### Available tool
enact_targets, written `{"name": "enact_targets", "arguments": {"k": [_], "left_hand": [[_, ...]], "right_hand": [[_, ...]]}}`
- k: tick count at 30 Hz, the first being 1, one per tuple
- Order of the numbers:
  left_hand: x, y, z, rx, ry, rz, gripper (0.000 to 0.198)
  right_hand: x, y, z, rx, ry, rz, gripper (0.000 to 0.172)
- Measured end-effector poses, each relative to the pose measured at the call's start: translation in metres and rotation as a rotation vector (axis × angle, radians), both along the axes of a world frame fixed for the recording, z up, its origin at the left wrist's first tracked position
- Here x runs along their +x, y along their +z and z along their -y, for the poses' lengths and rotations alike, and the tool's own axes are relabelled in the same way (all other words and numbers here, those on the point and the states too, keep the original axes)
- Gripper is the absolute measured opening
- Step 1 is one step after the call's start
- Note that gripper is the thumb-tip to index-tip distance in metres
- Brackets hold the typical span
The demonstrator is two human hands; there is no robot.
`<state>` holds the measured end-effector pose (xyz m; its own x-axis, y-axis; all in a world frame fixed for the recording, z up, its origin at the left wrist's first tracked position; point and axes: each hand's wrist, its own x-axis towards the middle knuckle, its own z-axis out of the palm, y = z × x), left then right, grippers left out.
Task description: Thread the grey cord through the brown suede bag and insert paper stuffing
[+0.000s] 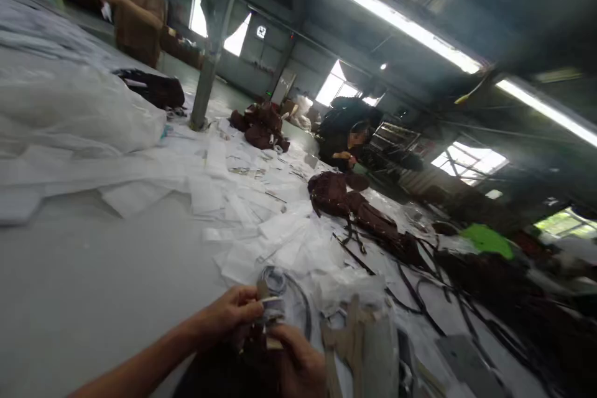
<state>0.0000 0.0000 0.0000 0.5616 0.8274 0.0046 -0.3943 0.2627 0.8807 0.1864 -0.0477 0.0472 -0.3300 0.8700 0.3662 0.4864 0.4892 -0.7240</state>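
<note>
– Right hand, left hand: one each. Fingers?
– Both grasping one small grey-and-brown piece, between them, partly hidden.
– Around?
– One grey coil, just beyond; white sheets, overlapping, uncountable, across the surface; one pillar behind.

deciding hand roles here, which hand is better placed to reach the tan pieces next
Probably the right hand: the tan pieces lie just to its right, while the left hand is farther across. Both hands hold a small item, so the right may need freeing first.
</note>
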Motion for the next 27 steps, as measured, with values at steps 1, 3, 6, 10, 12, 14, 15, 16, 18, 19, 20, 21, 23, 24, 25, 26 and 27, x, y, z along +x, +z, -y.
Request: {"name": "enact_targets", "arguments": {"k": [1, 3, 6, 10, 12, 14, 15, 16, 18, 19, 20, 21, 23, 24, 25, 26, 27], "left_hand": [[0.001, -0.001, -0.001, -0.008, 0.007, -0.010, 0.038], [0.002, -0.003, -0.002, -0.014, 0.005, -0.036, 0.036], [0.000, 0.002, -0.002, -0.003, -0.048, -0.095, 0.032], [-0.005, 0.012, 0.001, 0.082, -0.109, -0.150, 0.025], [-0.007, 0.016, 0.004, 0.139, -0.115, -0.151, 0.024], [-0.008, 0.019, 0.007, 0.182, -0.118, -0.141, 0.024], [-0.008, 0.020, 0.009, 0.197, -0.122, -0.138, 0.023], [-0.008, 0.021, 0.010, 0.208, -0.131, -0.139, 0.022], [-0.007, 0.021, 0.013, 0.213, -0.162, -0.152, 0.020], [-0.007, 0.021, 0.014, 0.212, -0.177, -0.161, 0.019], [-0.007, 0.020, 0.014, 0.207, -0.194, -0.166, 0.019], [-0.007, 0.020, 0.015, 0.199, -0.205, -0.165, 0.020], [-0.006, 0.018, 0.014, 0.179, -0.212, -0.143, 0.022], [-0.006, 0.017, 0.013, 0.168, -0.211, -0.127, 0.022], [-0.005, 0.016, 0.013, 0.151, -0.211, -0.112, 0.023], [-0.005, 0.016, 0.012, 0.135, -0.211, -0.101, 0.025], [-0.004, 0.015, 0.012, 0.121, -0.218, -0.096, 0.026]], "right_hand": [[-0.003, 0.000, 0.001, 0.035, -0.074, -0.026, 0.027], [-0.007, 0.001, 0.002, 0.078, -0.183, -0.057, 0.018], [-0.007, 0.003, 0.001, 0.077, -0.247, -0.038, 0.013], [-0.004, 0.003, -0.005, -0.009, -0.220, 0.024, 0.014], [-0.005, 0.000, -0.007, -0.064, -0.227, 0.000, 0.014], [-0.006, -0.002, -0.007, -0.127, -0.243, -0.051, 0.013], [-0.007, -0.004, -0.007, -0.165, -0.245, -0.072, 0.012], [-0.008, -0.005, -0.006, -0.201, -0.246, -0.095, 0.012], [-0.008, -0.007, -0.004, -0.284, -0.276, -0.165, 0.011], [-0.008, -0.009, -0.002, -0.318, -0.306, -0.210, 0.015], [-0.008, -0.010, 0.000, -0.337, -0.336, -0.249, 0.020], [-0.007, -0.011, 0.001, -0.333, -0.352, -0.261, 0.023], [-0.006, -0.014, 0.004, -0.232, -0.312, -0.182, 0.016], [-0.005, -0.015, 0.005, -0.138, -0.264, -0.105, 0.009], [-0.003, -0.017, 0.006, -0.030, -0.215, -0.022, 0.008], [-0.001, -0.018, 0.006, 0.073, -0.162, 0.062, 0.014], [0.002, -0.020, 0.006, 0.163, -0.114, 0.139, 0.020]]}}
